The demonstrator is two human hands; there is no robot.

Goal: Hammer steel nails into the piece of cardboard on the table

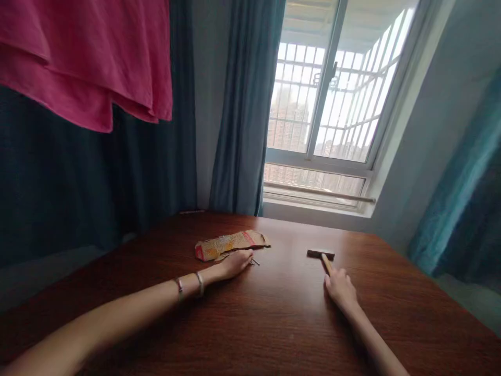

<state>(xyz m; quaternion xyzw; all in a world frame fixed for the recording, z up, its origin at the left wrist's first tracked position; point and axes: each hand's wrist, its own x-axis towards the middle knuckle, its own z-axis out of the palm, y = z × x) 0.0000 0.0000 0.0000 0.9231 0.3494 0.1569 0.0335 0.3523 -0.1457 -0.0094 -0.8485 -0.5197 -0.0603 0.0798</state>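
My left hand (235,263) rests on the dark wooden table (282,324), fingers pinched round a small nail (255,261) whose tip sticks out to the right. Just behind it lies a flattened, torn cardboard packet (230,244). My right hand (340,289) lies further right, closed round the wooden handle of a small hammer (321,256). The hammer's dark head rests on the table beyond my fingers. Two bracelets sit on my left wrist.
A window (324,104) with a metal grille fills the wall behind the table. Blue-grey curtains (245,104) hang at both sides. A pink cloth (90,57) hangs at the upper left. The table's right edge runs down at the right.
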